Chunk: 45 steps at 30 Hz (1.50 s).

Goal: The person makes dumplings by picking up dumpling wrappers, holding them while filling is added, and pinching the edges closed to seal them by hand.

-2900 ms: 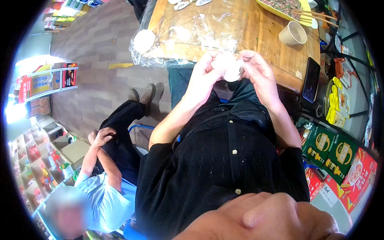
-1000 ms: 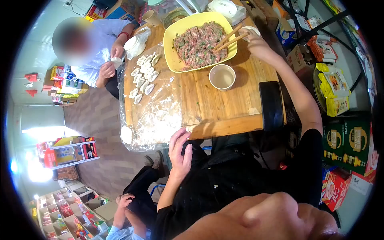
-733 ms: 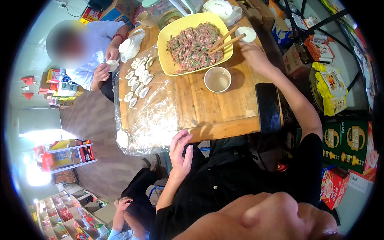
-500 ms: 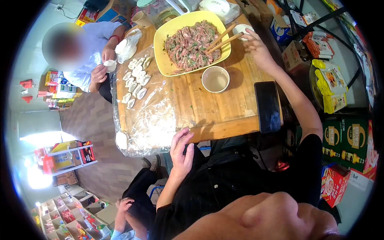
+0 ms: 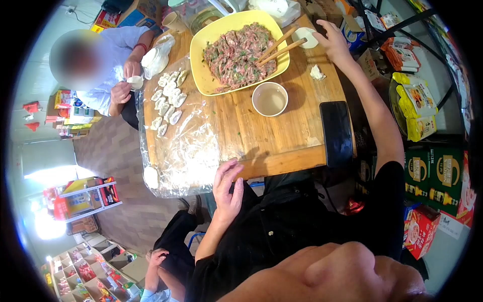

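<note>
My right hand [image 5: 334, 44] is at the far right of the table, fingers apart, its tips by the edge of a round white dough wrapper [image 5: 305, 38]; I cannot tell whether they touch. Wooden chopsticks [image 5: 276, 51] stick out of minced meat filling with green bits [image 5: 236, 53] in a square yellow bowl [image 5: 197, 70]. A paper cup [image 5: 270, 99] of pale liquid stands in front of that bowl. Near the table's front edge, my left hand [image 5: 228, 190] hovers with loosely bent fingers apart, holding nothing. Several folded dumplings [image 5: 170, 98] lie on the plastic film to the left.
A black phone [image 5: 336, 133] lies on the right edge, near a small crumpled white piece [image 5: 317, 73]. Across the left side a person's hands [image 5: 126, 88] hold a wrapper beside a white plastic bag [image 5: 155, 59]. Another person's hand [image 5: 158, 257] shows at lower left. Boxes line the right.
My right hand has moved up and right, off the wrapper's edge and uncovering the crumpled white piece. My left hand has barely moved. The view has shifted slightly.
</note>
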Each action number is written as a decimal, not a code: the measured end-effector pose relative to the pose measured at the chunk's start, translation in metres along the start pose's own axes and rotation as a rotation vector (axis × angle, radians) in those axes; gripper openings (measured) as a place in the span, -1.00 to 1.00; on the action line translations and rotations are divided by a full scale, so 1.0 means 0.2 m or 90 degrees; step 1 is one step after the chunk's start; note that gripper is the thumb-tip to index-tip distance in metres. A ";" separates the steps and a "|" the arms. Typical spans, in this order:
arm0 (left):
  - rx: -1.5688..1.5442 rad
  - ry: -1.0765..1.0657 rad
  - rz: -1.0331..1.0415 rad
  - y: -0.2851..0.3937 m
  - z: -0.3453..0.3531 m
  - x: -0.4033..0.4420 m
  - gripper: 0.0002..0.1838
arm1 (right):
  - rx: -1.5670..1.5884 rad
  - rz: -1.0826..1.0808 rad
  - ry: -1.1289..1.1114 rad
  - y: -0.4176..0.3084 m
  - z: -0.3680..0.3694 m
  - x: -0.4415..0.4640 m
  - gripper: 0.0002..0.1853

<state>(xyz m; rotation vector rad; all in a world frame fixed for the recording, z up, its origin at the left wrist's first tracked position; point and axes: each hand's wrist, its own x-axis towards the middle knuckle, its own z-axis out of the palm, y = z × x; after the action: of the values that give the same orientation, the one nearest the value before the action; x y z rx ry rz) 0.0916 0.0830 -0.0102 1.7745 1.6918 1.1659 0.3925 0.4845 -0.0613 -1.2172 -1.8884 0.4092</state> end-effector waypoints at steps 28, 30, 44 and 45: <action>-0.173 0.029 0.129 0.20 -0.09 -0.09 -0.80 | 0.701 0.288 -0.165 -0.98 -0.41 -0.74 -0.63; -0.202 0.038 0.166 0.27 -0.09 -0.07 -0.81 | 0.741 0.314 -0.225 -1.15 -0.36 -0.92 -0.63; -0.803 0.044 -0.113 -0.16 0.12 -0.27 -0.82 | 0.733 0.299 -0.321 -1.46 0.29 -1.42 -0.68; -0.851 0.072 -0.150 -0.18 0.13 -0.30 -0.85 | 0.748 0.306 -0.320 -1.39 0.36 -1.42 -0.69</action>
<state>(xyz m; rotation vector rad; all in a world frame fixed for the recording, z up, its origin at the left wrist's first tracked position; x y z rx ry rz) 0.0952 0.0380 -0.0696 0.6507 0.6906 1.6703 0.2228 0.1175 -0.0571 -0.7149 -1.2390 1.8927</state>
